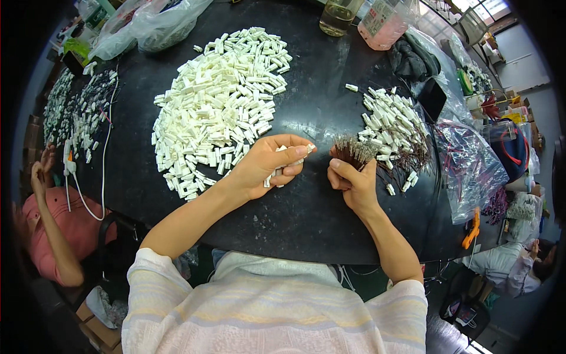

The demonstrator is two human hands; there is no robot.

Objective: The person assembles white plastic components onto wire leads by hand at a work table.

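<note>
Left hand (268,165) curled shut w/ several small white connectors (282,172) in palm, one pinched btwn thumb & forefinger at tip. Right hand (352,180) grips bundle of brown wires (352,151), ends fanned up. Both over dark surface (306,212). Big pile of white connectors (221,100) just left; smaller wired pile (394,130) just right. Clear bag (471,168) further right.

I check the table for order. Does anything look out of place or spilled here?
Mostly orderly. One white connector housing lies alone between the big white pile and the smaller wired pile. Nothing looks spilled or damaged.
</note>
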